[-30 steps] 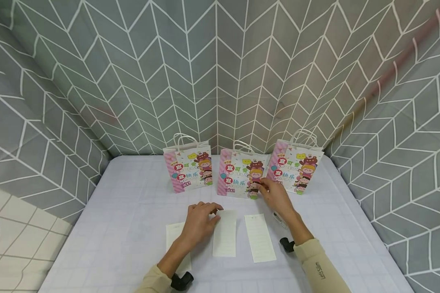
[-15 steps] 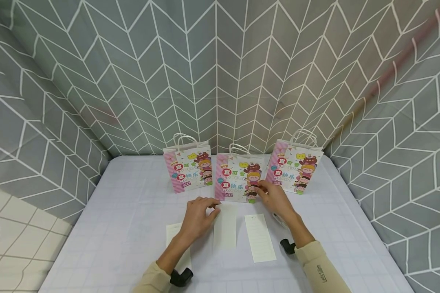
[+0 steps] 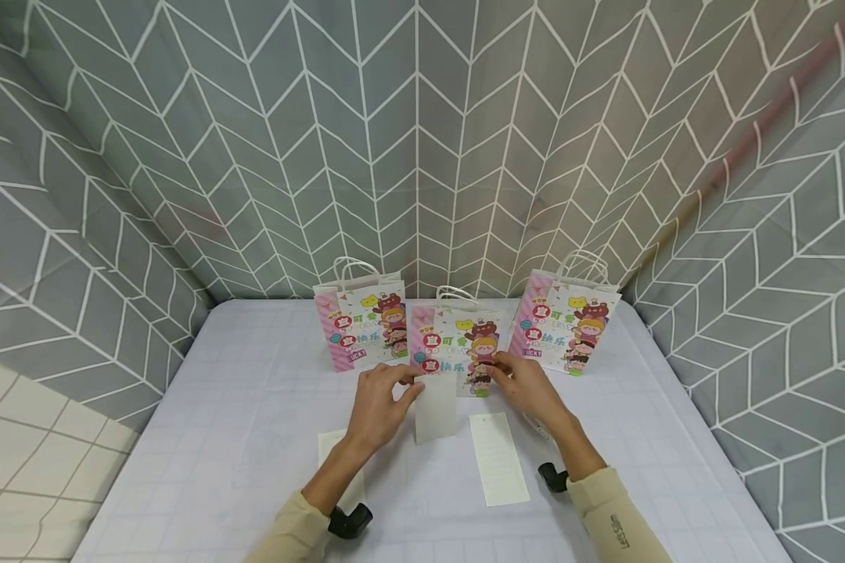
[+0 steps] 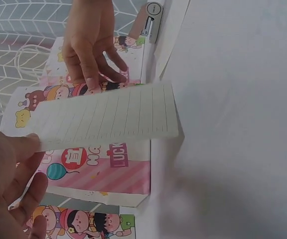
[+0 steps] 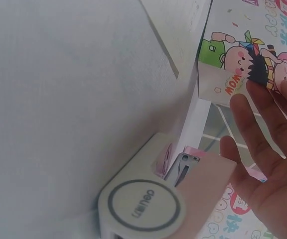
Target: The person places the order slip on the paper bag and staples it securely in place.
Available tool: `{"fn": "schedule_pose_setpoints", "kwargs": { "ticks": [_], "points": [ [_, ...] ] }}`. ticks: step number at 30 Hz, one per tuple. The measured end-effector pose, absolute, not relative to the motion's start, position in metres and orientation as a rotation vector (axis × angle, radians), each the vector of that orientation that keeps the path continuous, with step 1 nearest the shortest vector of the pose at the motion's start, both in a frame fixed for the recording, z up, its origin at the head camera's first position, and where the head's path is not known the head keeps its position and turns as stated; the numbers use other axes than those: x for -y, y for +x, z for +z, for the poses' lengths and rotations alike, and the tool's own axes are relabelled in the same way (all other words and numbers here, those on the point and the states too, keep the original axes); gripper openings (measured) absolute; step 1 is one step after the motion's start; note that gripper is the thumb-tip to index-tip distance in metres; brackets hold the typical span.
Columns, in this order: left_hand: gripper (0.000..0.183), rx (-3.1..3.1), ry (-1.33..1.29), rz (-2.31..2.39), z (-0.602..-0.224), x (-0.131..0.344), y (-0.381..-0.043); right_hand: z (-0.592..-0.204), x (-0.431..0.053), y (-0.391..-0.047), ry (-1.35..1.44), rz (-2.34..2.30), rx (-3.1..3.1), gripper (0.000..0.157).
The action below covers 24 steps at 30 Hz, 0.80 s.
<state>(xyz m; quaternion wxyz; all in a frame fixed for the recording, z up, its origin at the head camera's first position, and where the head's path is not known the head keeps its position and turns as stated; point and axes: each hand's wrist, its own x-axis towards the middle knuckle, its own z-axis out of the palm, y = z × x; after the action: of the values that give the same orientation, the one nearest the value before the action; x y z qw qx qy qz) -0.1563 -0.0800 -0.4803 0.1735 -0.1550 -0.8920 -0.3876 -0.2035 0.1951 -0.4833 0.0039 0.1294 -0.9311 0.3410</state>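
Note:
In the head view, my left hand (image 3: 378,404) pinches the top corner of a ruled paper slip (image 3: 436,417) between thumb and fingers. The slip is raised and tilted in front of the middle paper gift bag (image 3: 444,340), covering part of its printed front; its ruled side faces the left wrist camera (image 4: 103,117). My right hand (image 3: 533,391) holds the right edge of that bag, which stands upright with cartoon figures and white handles. A pink and white stapler (image 5: 148,204) lies on the table below my right hand, largely hidden in the head view.
Matching gift bags stand to the left (image 3: 362,324) and right (image 3: 563,324) of the middle one. A second paper slip (image 3: 498,460) lies right of centre, and another slip (image 3: 332,444) is partly under my left forearm. Patterned curtains enclose the white-covered table (image 3: 239,438).
My left hand has lifted the middle slip from the table and moved it forward to the bag. The middle bag has come nearer and slightly left with my right hand on it.

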Motion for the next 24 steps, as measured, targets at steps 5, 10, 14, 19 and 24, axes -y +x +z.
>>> {"fn": "schedule_pose_setpoints", "kwargs": {
  "ticks": [5,10,14,19,24],
  "points": [
    [0.016,2.450,-0.439,-1.105,-0.477,0.079,-0.162,-0.482,-0.195,-0.202,0.450,1.083,2.924,0.015],
    [0.018,2.351,-0.448,-1.145,-0.473,0.076,-0.166,-0.480,-0.195,-0.200,0.474,1.083,2.945,0.014],
    [0.013,2.280,-0.444,-1.154,-0.469,0.074,-0.167,-0.480,-0.195,-0.198,0.527,1.084,2.931,0.012],
    [0.009,2.197,-0.444,-1.154,-0.468,0.071,-0.171,-0.480,-0.195,-0.197,0.564,1.120,2.912,0.011],
    [0.009,2.045,-0.456,-1.173,-0.465,0.066,-0.176,-0.479,-0.193,-0.195,0.565,1.113,2.928,0.012]
  ]
}}
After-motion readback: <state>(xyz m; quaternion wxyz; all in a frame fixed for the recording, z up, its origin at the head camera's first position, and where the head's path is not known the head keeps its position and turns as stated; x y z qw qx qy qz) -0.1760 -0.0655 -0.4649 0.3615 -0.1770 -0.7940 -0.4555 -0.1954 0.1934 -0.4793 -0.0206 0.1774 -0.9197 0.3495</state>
